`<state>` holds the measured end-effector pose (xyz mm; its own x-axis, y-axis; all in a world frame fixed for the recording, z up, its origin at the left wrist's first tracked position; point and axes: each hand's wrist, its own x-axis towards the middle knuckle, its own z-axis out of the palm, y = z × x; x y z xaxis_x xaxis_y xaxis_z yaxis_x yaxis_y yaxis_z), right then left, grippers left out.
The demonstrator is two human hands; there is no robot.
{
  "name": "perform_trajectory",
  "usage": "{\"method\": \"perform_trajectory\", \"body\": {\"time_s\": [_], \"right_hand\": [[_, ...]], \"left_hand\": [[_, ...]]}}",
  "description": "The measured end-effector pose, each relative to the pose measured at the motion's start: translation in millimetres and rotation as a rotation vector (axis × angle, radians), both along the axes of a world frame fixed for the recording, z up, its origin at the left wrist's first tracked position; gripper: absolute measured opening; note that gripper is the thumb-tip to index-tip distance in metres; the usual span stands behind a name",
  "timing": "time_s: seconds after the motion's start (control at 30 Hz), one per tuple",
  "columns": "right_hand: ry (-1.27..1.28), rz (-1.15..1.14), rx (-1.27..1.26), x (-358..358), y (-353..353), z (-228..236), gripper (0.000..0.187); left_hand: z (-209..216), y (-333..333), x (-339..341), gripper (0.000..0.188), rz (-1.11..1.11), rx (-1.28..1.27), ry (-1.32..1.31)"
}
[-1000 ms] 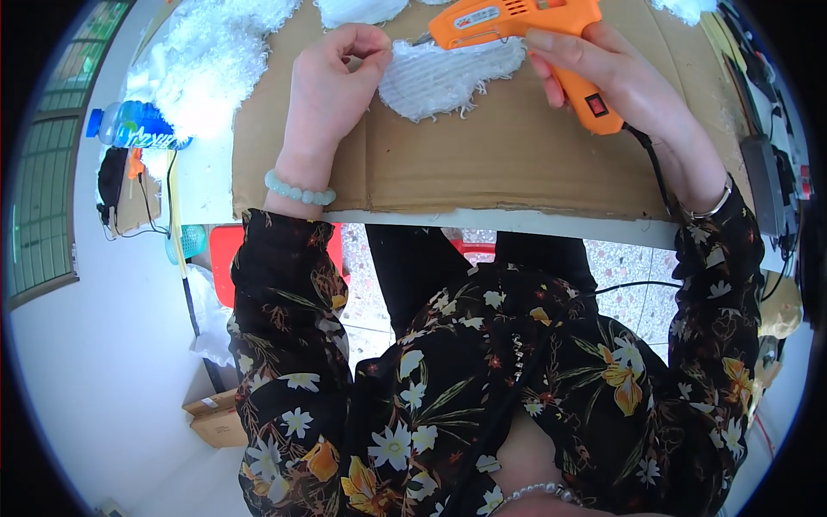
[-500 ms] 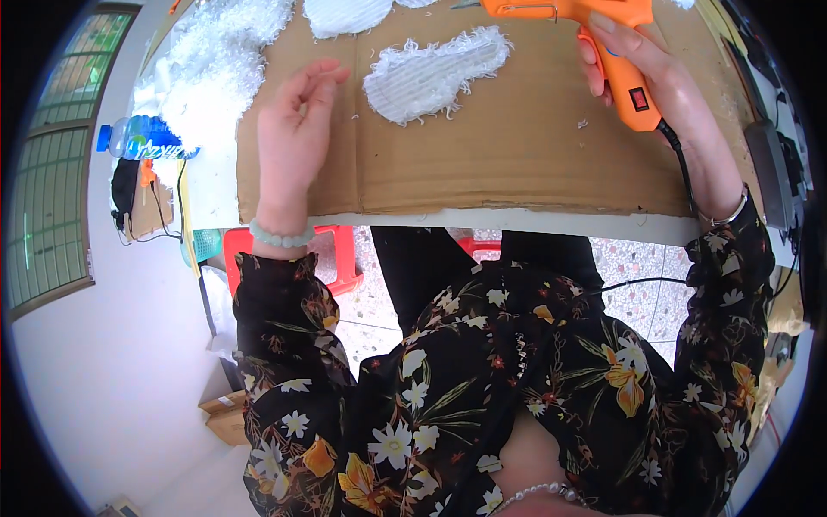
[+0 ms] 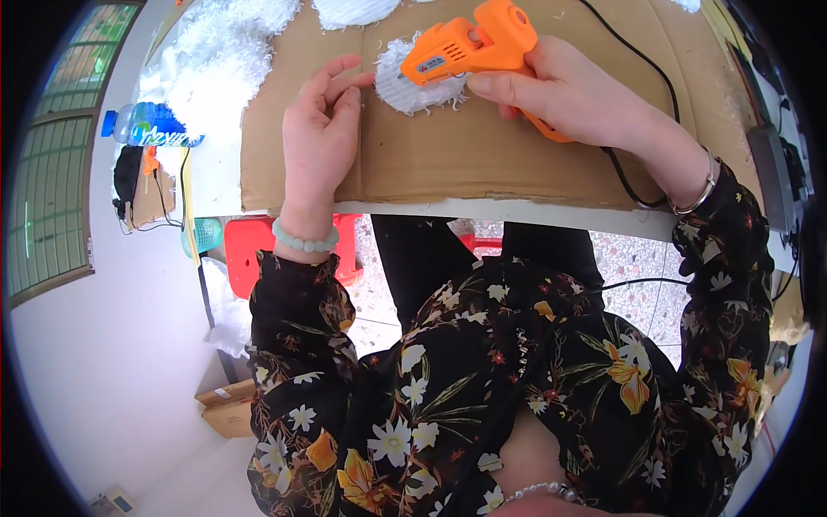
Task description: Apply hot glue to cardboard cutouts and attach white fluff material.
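Note:
My right hand [image 3: 590,96] is wrapped round the handle of an orange hot glue gun [image 3: 469,45]. Its nozzle points down and left, over a white, shaggy-edged fabric piece [image 3: 398,90] lying on the cardboard sheet [image 3: 482,168]. The gun covers the right part of that piece. Just left of the fabric, my left hand [image 3: 320,142] holds nothing, its fingers loosely bent and apart. One fingertip reaches the fabric's left edge; I cannot tell whether it touches.
White shaggy material [image 3: 228,56] is heaped at the far left, with another white piece [image 3: 355,10] at the back. A blue-labelled bottle [image 3: 155,125] lies at the left edge. The gun's black cord [image 3: 663,77] loops across the right side. A red stool [image 3: 250,258] stands below.
My right hand has brought the glue gun left and nearer, turning its nozzle down over the fabric piece. My left hand has shifted slightly right, toward that piece.

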<state>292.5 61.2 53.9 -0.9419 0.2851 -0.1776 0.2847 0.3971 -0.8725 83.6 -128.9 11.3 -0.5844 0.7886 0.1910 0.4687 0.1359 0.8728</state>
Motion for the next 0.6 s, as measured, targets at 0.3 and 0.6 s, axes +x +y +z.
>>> {"method": "perform_trajectory", "body": {"time_s": [0.3,0.6], "right_hand": [[0.030,-0.022,0.074,-6.5,-2.3,3.7,0.041],[0.064,-0.053,0.103,-4.6,3.7,-10.9,0.043]], "left_hand": [[-5.4,4.9,15.0,0.033,-0.016,0.146,-0.081],[-4.7,6.5,18.1,0.035,-0.029,0.147,-0.100]]}}
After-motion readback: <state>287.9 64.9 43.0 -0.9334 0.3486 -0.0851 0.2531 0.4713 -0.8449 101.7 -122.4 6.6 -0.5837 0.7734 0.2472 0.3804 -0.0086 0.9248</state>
